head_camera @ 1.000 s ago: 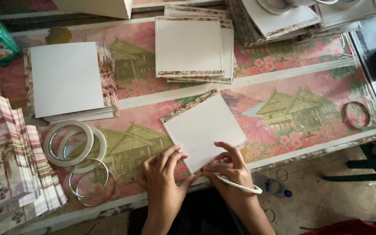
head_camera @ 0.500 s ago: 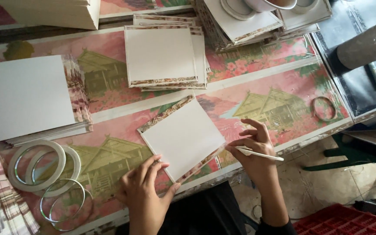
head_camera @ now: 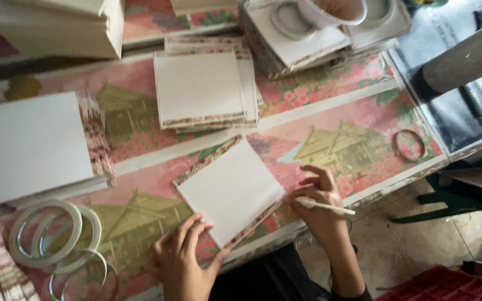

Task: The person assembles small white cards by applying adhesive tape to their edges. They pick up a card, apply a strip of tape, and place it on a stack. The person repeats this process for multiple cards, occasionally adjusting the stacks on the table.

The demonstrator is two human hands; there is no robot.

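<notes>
The left hand (head_camera: 182, 259) lies flat, fingers spread, steadying the white square card (head_camera: 231, 191) at the surface's near edge. The right hand (head_camera: 320, 207) pinches a thin white strip (head_camera: 326, 205) against the card's right corner, likely to tape it

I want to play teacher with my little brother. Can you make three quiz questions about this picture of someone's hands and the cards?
1. True or false: the left hand touches the white square card.
2. What does the right hand hold? A) scissors B) a thin white strip C) a cup
3. What round things lie left of the left hand?

Key: 1 true. 2 B. 3 Tape rings on the patterned table.
</notes>
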